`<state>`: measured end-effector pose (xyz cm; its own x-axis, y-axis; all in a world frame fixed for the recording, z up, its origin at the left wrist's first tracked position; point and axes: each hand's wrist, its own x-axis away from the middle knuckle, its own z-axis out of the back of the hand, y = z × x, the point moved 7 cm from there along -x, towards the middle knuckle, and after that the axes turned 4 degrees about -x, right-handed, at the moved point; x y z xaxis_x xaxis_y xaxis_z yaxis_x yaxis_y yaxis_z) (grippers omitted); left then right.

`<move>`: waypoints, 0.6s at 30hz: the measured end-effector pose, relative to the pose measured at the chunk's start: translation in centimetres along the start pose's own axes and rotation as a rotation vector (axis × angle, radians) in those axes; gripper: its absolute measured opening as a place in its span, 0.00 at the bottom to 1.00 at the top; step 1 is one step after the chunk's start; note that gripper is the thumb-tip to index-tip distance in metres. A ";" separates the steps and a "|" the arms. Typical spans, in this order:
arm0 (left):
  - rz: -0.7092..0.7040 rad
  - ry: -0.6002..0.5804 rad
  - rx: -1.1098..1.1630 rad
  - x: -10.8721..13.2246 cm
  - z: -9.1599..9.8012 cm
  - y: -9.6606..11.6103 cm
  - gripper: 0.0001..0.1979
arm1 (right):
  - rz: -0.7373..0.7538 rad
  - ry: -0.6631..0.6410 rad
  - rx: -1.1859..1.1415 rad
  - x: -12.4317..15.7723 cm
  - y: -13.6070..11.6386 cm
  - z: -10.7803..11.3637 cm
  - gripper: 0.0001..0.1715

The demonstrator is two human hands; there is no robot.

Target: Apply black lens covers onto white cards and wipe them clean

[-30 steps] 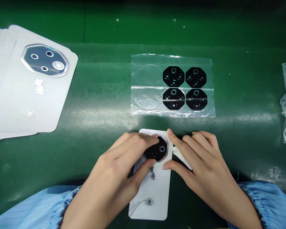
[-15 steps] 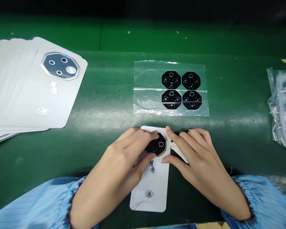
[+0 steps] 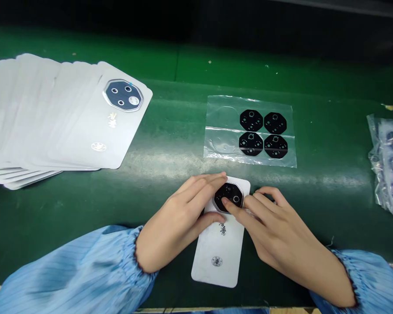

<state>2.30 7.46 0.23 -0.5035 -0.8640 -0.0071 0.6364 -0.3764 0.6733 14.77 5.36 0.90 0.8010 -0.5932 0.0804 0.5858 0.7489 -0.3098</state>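
A white phone back cover [image 3: 212,272] lies flat on the green work surface, with dark lettering and a round emblem below its camera area. Inside the silver-rimmed octagon near its top sits a black camera lens piece [image 3: 228,192]. My left hand [image 3: 186,213] holds the cover along its upper left side, fingers at the top edge and thumb below the octagon. The extended index finger of my right hand [image 3: 271,226] presses on the lower left of the lens piece. Its other fingers are bent beside the cover's right edge, their tips partly hidden.
Fanned out at the left is a stack of white phone back covers [image 3: 75,131], the top one with a blue-grey camera area. Beyond my hands lies a clear plastic sheet [image 3: 221,148] bearing several black octagonal lens pieces [image 3: 251,121]. Clear plastic packets [image 3: 388,174] lie at the right edge.
My right index finger has moved from the cover's right edge onto the black lens piece. My left fingers have drawn back off it to the cover's upper left. The view has shifted.
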 end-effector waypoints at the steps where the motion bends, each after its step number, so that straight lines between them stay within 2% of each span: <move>1: -0.004 -0.013 0.001 0.0 0.0 -0.2 0.28 | -0.002 0.000 -0.002 -0.1 -0.1 0.1 0.33; 7: -0.065 -0.021 -0.039 -0.1 0.0 -0.4 0.32 | -0.021 0.021 -0.003 -0.5 -0.4 0.5 0.30; 10: -0.079 -0.029 -0.079 -0.4 0.1 -0.2 0.33 | -0.068 0.026 -0.142 -0.6 0.2 0.2 0.27; 13: -0.063 -0.048 -0.087 -0.6 0.2 -0.2 0.33 | -0.256 0.096 -0.456 -0.5 2.2 0.1 0.22; 16: -0.079 -0.020 -0.010 -0.4 0.3 0.1 0.31 | -0.541 0.305 -0.694 0.1 4.6 0.7 0.27; 18: -0.085 0.025 0.105 0.0 0.4 0.5 0.30 | -0.615 0.376 -0.798 0.2 5.0 1.2 0.25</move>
<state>2.38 7.45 0.83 -0.5374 -0.8390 -0.0851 0.5264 -0.4126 0.7434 17.98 9.39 0.48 0.2269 -0.9574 0.1788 0.5166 -0.0373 -0.8554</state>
